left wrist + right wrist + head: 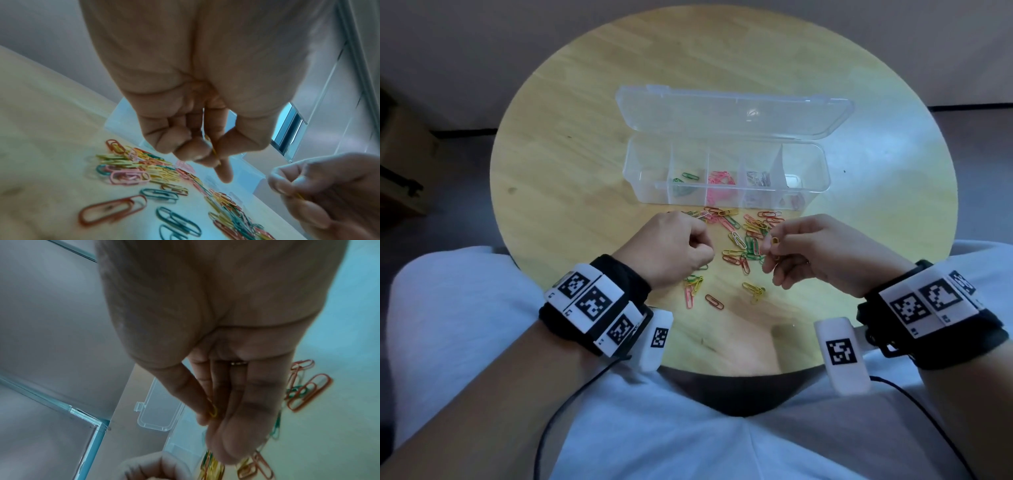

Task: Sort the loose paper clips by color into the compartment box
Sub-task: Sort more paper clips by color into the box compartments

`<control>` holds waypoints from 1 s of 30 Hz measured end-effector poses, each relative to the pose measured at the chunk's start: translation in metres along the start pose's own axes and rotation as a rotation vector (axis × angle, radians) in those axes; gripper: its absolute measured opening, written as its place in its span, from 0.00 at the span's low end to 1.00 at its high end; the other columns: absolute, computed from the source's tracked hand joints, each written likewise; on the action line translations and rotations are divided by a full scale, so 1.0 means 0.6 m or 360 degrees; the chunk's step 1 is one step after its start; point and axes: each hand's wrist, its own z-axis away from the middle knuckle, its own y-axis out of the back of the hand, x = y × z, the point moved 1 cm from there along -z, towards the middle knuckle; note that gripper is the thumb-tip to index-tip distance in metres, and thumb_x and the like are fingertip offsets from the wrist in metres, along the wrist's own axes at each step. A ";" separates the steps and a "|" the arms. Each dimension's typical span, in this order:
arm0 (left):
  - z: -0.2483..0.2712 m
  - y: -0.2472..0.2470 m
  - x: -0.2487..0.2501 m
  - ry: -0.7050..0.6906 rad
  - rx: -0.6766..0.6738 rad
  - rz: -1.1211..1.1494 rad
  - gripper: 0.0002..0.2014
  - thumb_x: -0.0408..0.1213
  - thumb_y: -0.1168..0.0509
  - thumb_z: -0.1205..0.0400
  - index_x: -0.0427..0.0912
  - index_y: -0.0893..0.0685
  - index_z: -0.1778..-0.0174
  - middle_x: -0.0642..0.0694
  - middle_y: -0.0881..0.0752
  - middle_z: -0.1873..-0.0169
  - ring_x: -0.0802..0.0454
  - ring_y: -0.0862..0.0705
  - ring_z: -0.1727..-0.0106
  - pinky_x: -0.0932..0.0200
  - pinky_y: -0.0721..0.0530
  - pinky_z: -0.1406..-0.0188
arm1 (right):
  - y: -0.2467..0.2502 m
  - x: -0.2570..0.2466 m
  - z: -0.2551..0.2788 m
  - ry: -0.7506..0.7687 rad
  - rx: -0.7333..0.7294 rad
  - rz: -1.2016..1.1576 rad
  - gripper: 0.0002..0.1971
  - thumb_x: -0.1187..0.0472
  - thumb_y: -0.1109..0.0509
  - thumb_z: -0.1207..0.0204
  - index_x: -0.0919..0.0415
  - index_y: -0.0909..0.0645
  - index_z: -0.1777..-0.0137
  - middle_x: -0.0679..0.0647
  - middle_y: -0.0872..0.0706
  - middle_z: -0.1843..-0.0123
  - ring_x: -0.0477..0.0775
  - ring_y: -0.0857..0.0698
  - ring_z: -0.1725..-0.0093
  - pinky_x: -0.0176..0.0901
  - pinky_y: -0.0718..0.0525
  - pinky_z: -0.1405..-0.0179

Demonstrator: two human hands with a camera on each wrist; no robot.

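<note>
Clips [743, 240] are sitting loose on the round table [571, 164] just in front of the open compartment box [726, 198], w/ green, pink & a few others lying inside already. Right hand [815, 253] is pinching a yellow clip [775, 240] over the pile; left hand [671, 246] is curling tight, pinching another yellow clip [211, 146] btwn thumb & fingers.

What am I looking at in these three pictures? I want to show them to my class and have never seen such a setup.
No machine here: a person sorts paper clips with bare hands, wearing cameras. The wide picture comes from a head camera looking down at a round wooden table. The other two come from cameras strapped to each wrist, looking along the hand. On the table stands a clear compartment box, lid open, with green and pink clips already in separate sections. In front of it lies a pile of loose clips in mixed colours. The right hand pinches a yellow clip between thumb and fingers. The left hand is curled, also pinching a thin yellowish clip.
</note>
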 end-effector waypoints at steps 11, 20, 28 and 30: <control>0.010 0.003 -0.002 0.0201 -0.0074 -0.0514 0.13 0.52 0.34 0.28 0.45 0.16 0.69 0.53 0.16 0.69 0.53 0.18 0.64 0.57 0.22 0.67 | -0.037 0.017 -0.019 0.0092 0.0154 0.0987 0.19 0.45 0.24 0.28 0.55 0.22 0.73 0.43 0.29 0.81 0.44 0.32 0.80 0.36 0.35 0.78; 0.016 -0.006 0.000 0.0218 -0.0202 -0.0776 0.06 0.47 0.26 0.35 0.51 0.13 0.73 0.59 0.14 0.70 0.57 0.16 0.62 0.60 0.25 0.69 | -0.045 0.013 -0.015 0.0089 0.0294 0.1498 0.11 0.48 0.18 0.35 0.48 0.12 0.56 0.43 0.26 0.69 0.41 0.27 0.70 0.38 0.33 0.75; 0.012 -0.008 -0.003 0.0186 -0.0267 -0.0691 0.05 0.41 0.30 0.31 0.50 0.12 0.72 0.59 0.13 0.77 0.63 0.15 0.64 0.61 0.22 0.68 | -0.065 0.013 -0.014 0.0104 0.0337 0.1716 0.07 0.48 0.22 0.34 0.48 0.13 0.59 0.45 0.19 0.65 0.52 0.19 0.61 0.40 0.26 0.72; 0.011 -0.007 -0.008 0.0176 -0.0263 -0.0609 0.04 0.42 0.31 0.29 0.51 0.13 0.69 0.60 0.13 0.79 0.65 0.14 0.62 0.61 0.18 0.63 | -0.071 0.016 -0.013 0.0104 0.0357 0.1747 0.09 0.48 0.24 0.35 0.50 0.13 0.59 0.46 0.17 0.65 0.53 0.17 0.61 0.39 0.25 0.73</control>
